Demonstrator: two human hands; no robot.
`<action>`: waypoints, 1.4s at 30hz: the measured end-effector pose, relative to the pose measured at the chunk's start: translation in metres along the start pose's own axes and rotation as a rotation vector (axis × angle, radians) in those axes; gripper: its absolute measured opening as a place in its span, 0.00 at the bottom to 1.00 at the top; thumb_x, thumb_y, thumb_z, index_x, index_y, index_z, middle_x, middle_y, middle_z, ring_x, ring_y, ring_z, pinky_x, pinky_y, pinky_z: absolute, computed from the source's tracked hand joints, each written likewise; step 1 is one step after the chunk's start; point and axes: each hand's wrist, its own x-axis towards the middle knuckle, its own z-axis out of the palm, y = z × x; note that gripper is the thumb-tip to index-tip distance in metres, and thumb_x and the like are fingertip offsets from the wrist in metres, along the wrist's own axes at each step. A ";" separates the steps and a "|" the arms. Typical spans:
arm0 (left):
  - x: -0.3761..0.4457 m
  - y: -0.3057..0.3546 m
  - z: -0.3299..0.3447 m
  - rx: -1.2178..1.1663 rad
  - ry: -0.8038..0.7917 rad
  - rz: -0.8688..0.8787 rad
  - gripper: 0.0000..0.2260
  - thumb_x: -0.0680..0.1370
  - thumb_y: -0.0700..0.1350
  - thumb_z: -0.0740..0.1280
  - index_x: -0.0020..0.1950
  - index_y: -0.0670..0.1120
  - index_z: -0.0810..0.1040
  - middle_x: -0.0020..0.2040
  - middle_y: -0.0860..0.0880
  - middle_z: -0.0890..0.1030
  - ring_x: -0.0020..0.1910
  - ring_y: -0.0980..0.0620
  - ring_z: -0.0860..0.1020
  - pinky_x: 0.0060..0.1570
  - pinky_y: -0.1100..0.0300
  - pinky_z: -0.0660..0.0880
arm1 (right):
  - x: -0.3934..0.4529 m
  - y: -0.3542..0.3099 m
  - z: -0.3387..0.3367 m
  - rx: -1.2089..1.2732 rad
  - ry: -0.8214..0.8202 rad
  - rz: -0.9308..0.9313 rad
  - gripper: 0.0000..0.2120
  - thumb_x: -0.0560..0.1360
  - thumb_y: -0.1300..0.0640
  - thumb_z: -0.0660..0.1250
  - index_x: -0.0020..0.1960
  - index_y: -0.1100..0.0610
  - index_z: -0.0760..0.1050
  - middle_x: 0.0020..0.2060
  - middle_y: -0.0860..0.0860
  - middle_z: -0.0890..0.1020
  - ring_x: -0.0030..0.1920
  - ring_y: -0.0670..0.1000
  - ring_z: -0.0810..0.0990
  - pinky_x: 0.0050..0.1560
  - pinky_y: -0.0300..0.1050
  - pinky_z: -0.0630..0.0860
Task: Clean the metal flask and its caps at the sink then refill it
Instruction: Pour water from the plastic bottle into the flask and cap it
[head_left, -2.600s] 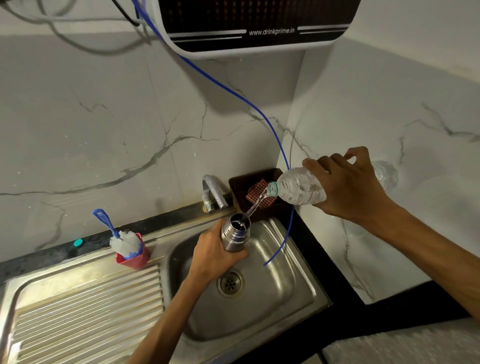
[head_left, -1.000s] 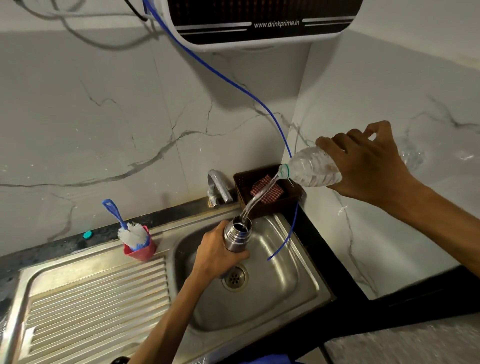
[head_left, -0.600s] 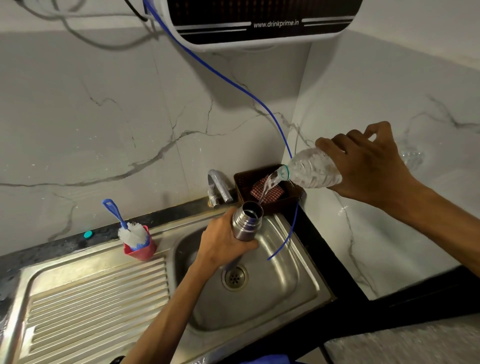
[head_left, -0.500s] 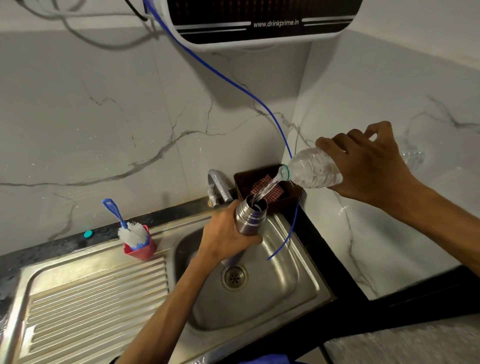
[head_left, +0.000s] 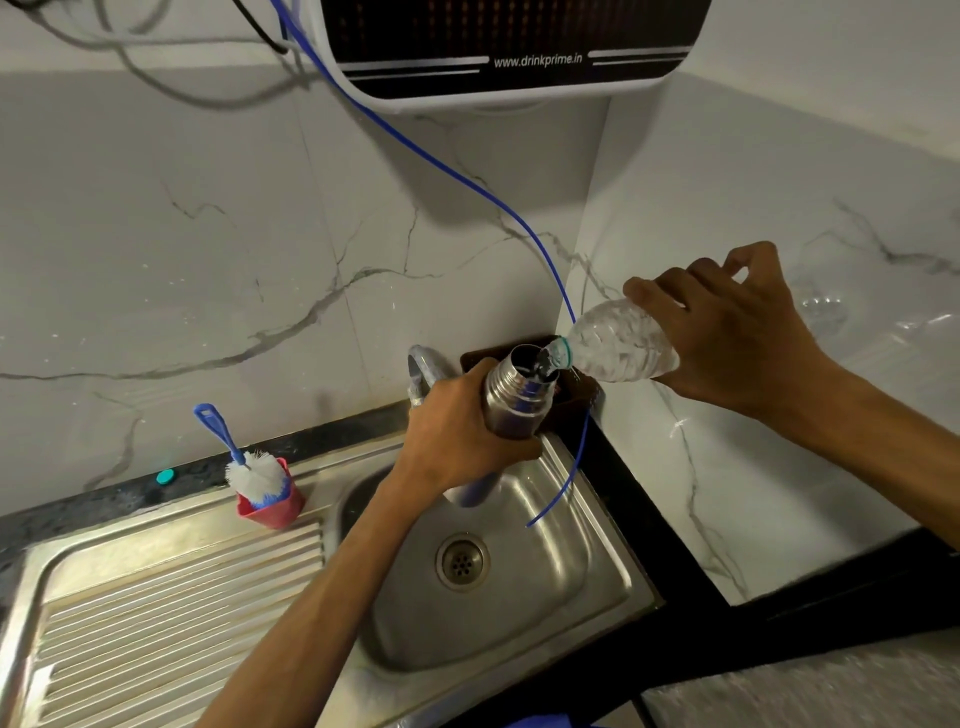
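Change: since the earlier frames you have lifted the metal flask (head_left: 516, 395) up and to the right, so its open mouth now sits right under the neck of the plastic bottle (head_left: 618, 343), where before a stream of water fell across a gap.
Left hand: your left hand (head_left: 457, 436) is wrapped around the flask's lower body, fingers curled across its front, holding it above the back of the sink (head_left: 597, 561).
Flask: steel, uncapped, nearly upright and leaning slightly to the right; its mouth is in front of a dark brown basket (head_left: 576, 395) in the corner.
Right hand: your right hand (head_left: 727, 338) grips the bottle's wide end from above, fingers curled over it, with the little finger raised.
Bottle: clear, crinkled, tipped down to the left, its neck with a green ring touching or just over the flask's rim; I cannot tell which.
Tap: a curved steel tap (head_left: 423, 371) stands just behind your left hand.
Tube: a thin blue tube (head_left: 457, 166) runs down the marble wall from a wall-mounted water purifier (head_left: 519, 47), and its loose end hangs over the sink.
Draining board: a ribbed steel draining board (head_left: 171, 592) lies to the left of the basin.
Brush: a white bottle brush (head_left: 244, 457) with a blue handle stands in a red cup (head_left: 272, 506) at the back of the board.
Small item: a small teal round object (head_left: 165, 476) lies on the dark counter behind the cup.
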 end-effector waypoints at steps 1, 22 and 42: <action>0.000 0.001 -0.001 0.001 -0.009 0.004 0.30 0.62 0.61 0.80 0.60 0.54 0.77 0.45 0.60 0.81 0.42 0.60 0.80 0.46 0.57 0.81 | 0.000 0.000 0.000 -0.001 0.000 -0.002 0.31 0.70 0.43 0.76 0.63 0.61 0.74 0.47 0.60 0.84 0.43 0.62 0.83 0.50 0.57 0.67; -0.008 -0.003 -0.006 0.041 -0.027 -0.011 0.29 0.64 0.58 0.83 0.59 0.53 0.76 0.46 0.57 0.82 0.42 0.59 0.80 0.43 0.60 0.77 | 0.004 0.000 -0.009 0.012 0.045 -0.065 0.28 0.71 0.47 0.74 0.63 0.64 0.76 0.48 0.62 0.84 0.45 0.64 0.83 0.50 0.57 0.64; -0.032 -0.043 0.015 0.021 -0.087 -0.047 0.33 0.60 0.68 0.74 0.61 0.54 0.77 0.48 0.58 0.83 0.43 0.60 0.82 0.47 0.56 0.83 | 0.011 0.015 -0.015 -0.047 0.059 -0.064 0.29 0.70 0.46 0.75 0.63 0.62 0.76 0.48 0.61 0.84 0.44 0.63 0.84 0.50 0.55 0.62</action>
